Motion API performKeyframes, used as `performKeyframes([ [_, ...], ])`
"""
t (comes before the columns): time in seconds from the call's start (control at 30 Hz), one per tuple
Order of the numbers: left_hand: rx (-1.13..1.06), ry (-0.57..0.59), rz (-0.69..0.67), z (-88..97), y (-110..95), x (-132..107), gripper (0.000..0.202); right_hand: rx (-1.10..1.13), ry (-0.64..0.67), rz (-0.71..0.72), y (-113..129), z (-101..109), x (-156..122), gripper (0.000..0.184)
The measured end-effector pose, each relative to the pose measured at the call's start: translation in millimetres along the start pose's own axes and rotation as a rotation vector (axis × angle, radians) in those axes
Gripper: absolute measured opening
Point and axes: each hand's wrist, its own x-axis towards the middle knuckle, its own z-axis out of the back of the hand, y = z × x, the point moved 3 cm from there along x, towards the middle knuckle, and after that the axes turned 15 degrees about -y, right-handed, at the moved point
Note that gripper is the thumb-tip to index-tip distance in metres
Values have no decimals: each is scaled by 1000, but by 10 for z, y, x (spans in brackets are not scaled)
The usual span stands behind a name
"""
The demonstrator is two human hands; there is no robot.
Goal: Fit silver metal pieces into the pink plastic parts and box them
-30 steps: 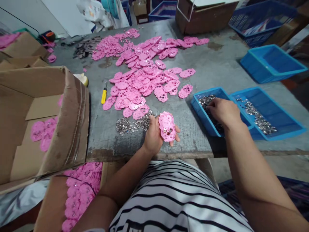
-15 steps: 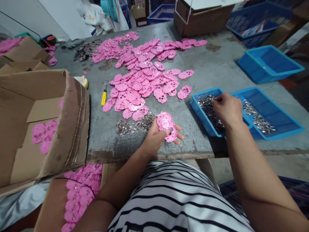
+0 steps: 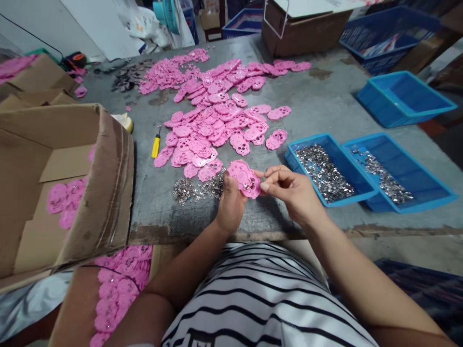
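Observation:
My left hand (image 3: 231, 200) is closed around the left edge of a pink plastic piece (image 3: 243, 177) with holes and small metal bits at its lower end. At that piece's right edge, my right hand (image 3: 289, 190) has its thumb and fingers pinched; whatever is between them is too small to make out. Just left of my left hand lies a small pile of shiny metal parts (image 3: 183, 191). Beyond it spreads a heap of similar pink pieces (image 3: 213, 125). To my right, a blue bin (image 3: 365, 185) holds many small metal parts (image 3: 321, 168).
A second blue bin (image 3: 443, 195) with metal parts and another blue bin (image 3: 401, 99) stand at the right. A yellow-handled screwdriver (image 3: 156, 144) lies left of the heap. An open cardboard box (image 3: 112, 178) holding pink pieces borders the table's left side.
My right hand has left the bin of metal parts and come left to the pink piece. My left hand has tilted and slightly raised that piece.

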Motion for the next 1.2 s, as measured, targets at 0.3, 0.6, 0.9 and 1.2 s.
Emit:
performKeyframes([
  [0.3, -50, -118, -18, 27, 78, -20, 64, 77, -93, -59, -129, -92, -27, 28],
  [0.6, -33, -128, -20, 47, 100, -19, 54, 68, -118, -68, -164, -137, -40, 26],
  [0.9, -41, -111, 8, 20, 106, -50, 57, 29, -132, 28, -197, -152, -59, 28],
  [1.2, -74, -118, 50, 14, 113, -18, 52, -82, -153, 174, -304, -97, -24, 26],
])
